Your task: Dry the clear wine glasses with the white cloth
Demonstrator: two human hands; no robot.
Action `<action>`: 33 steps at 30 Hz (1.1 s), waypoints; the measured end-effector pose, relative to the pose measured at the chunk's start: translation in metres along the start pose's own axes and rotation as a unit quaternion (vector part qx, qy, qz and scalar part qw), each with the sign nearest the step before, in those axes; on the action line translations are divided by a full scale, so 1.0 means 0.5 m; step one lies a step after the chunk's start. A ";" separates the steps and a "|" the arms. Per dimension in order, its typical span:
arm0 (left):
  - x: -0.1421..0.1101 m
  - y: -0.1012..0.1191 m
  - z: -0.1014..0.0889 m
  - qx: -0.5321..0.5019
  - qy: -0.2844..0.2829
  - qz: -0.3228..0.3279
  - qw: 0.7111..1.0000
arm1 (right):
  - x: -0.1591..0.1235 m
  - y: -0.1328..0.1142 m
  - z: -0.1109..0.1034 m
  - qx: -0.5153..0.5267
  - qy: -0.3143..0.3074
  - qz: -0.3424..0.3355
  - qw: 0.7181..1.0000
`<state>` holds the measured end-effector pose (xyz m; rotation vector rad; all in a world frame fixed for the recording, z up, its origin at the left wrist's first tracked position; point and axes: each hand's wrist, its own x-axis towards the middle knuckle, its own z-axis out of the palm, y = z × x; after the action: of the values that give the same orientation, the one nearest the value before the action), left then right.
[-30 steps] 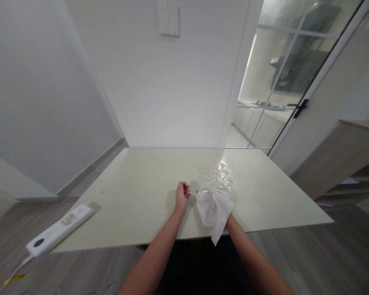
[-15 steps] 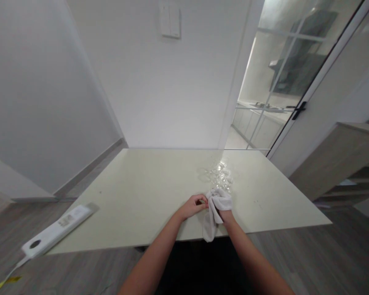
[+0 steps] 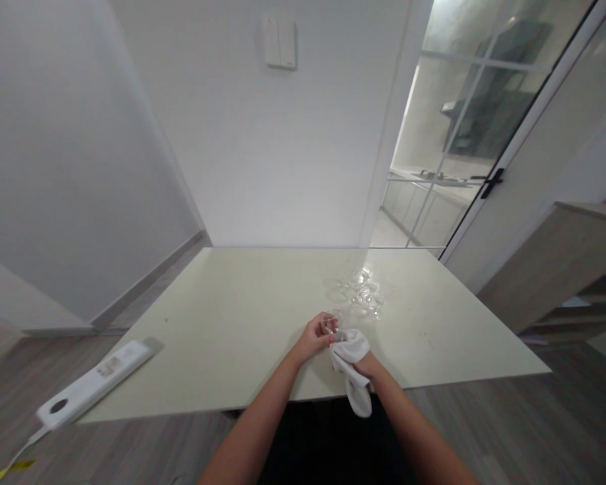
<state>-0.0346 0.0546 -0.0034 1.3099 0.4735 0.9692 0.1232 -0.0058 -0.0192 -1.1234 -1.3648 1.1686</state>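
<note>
White cloth shifted lower; at lower centre, my left hand grips a clear object, right hand clutches the cloth.

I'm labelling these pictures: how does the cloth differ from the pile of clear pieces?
The cloth is whitish and opaque; the pile of clear pieces is see-through and shiny. The cloth is bunched over the right hand, one end hanging; the pile lies spread on the table. Both are right of the left hand.
</note>
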 end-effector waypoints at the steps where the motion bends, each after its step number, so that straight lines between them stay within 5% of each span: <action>1: -0.001 0.000 0.001 -0.004 -0.007 -0.001 1.000 | 0.001 0.000 0.002 -0.029 -0.008 -0.021 0.999; 8: 0.003 0.014 0.006 0.003 0.025 0.010 1.000 | 0.011 -0.001 -0.001 -0.076 0.005 -0.042 0.996; 13: 0.012 0.033 -0.029 0.038 0.222 0.053 0.973 | 0.011 0.004 -0.015 -0.012 0.124 -0.006 0.992; 20: 0.066 0.133 -0.175 0.218 0.431 0.126 0.866 | 0.020 0.008 -0.008 0.001 0.124 -0.036 0.992; 27: 0.081 0.145 -0.295 0.328 0.458 0.120 0.817 | 0.020 -0.004 -0.001 0.003 0.128 -0.052 0.990; 31: 0.070 0.144 -0.306 0.355 0.455 0.097 0.811 | 0.025 0.007 -0.002 -0.013 0.124 -0.063 0.990; 33: 0.065 0.160 -0.283 0.408 0.485 0.107 0.766 | 0.029 0.015 -0.003 -0.019 0.116 -0.073 0.990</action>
<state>-0.1524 0.1607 0.0453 1.5400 1.7313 1.7341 0.1236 0.0094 -0.0251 -1.1287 -1.2698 0.8820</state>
